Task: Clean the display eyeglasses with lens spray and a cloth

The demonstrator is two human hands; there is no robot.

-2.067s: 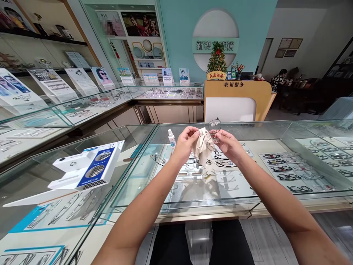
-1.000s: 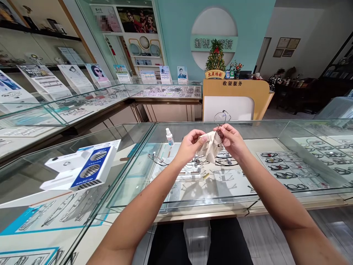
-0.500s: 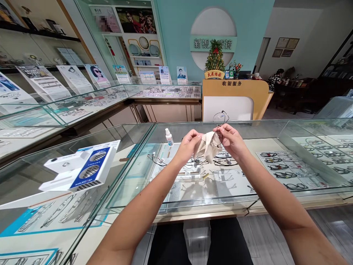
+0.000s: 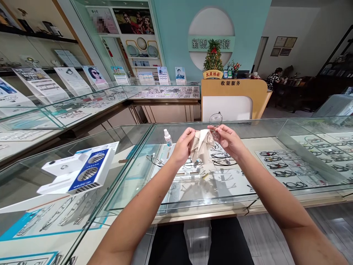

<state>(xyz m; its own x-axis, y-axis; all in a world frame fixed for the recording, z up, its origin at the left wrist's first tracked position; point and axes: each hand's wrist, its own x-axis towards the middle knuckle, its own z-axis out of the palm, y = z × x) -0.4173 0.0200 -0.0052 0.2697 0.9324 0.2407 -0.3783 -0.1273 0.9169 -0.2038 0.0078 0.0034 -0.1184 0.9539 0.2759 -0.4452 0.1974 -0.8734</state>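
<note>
Above the glass counter, my right hand [image 4: 229, 139] grips a pair of thin-rimmed eyeglasses [image 4: 216, 119], turned so that one lens stands above the fingers and the other hangs below. My left hand [image 4: 185, 145] is closed on a cream cleaning cloth [image 4: 201, 146] with a zigzag edge. The cloth hangs down beside the lower lens; whether it touches the lens I cannot tell. A small white spray bottle [image 4: 167, 138] stands upright on the counter, left of my left hand.
The glass display counter [image 4: 193, 205] holds several eyeglass frames [image 4: 277, 165] at the right. A blue and white box [image 4: 92, 171] rests on the left counter. Behind stands a yellow cashier desk [image 4: 234, 88] with a plant [image 4: 213, 57]. A person [image 4: 274, 78] is far back right.
The cloth has come away from the lower lens, which now shows more. Both hands have shifted slightly left, still holding the cloth and the eyeglasses.
</note>
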